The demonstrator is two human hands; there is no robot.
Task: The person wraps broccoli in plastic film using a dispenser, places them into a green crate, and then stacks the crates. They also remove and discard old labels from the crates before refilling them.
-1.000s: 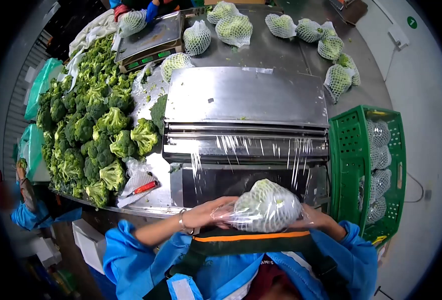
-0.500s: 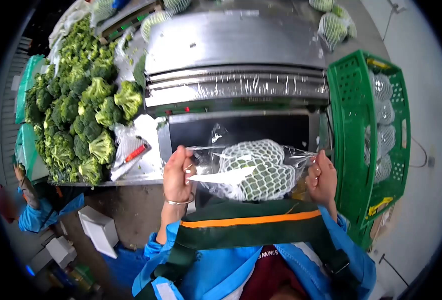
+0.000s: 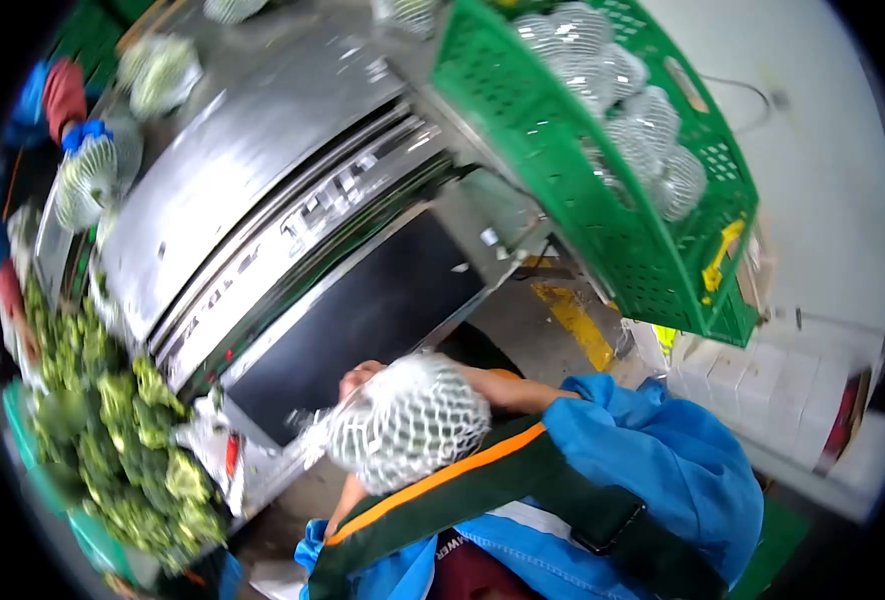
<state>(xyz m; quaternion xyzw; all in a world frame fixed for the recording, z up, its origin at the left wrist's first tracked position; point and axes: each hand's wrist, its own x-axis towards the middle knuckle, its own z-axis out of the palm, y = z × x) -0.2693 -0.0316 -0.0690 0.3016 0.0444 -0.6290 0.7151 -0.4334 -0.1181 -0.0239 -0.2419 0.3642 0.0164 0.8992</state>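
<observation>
Head view: we've got the netted broccoli (image 3: 407, 422) lifted against our chest, just near of the black plate (image 3: 362, 320), probably to keep its loose film off the plate. Our right hand (image 3: 364, 378) reaches over its far side, fingers curled tight on the net. Our left hand is hidden beneath, so we cannot tell its fingers; the crate (image 3: 602, 200) waits right, the loose broccoli (image 3: 132, 450) left.

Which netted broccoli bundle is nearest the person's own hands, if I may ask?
The netted bundle at their chest, gripped by the right hand; the others sit in the green crate or far off.
</observation>
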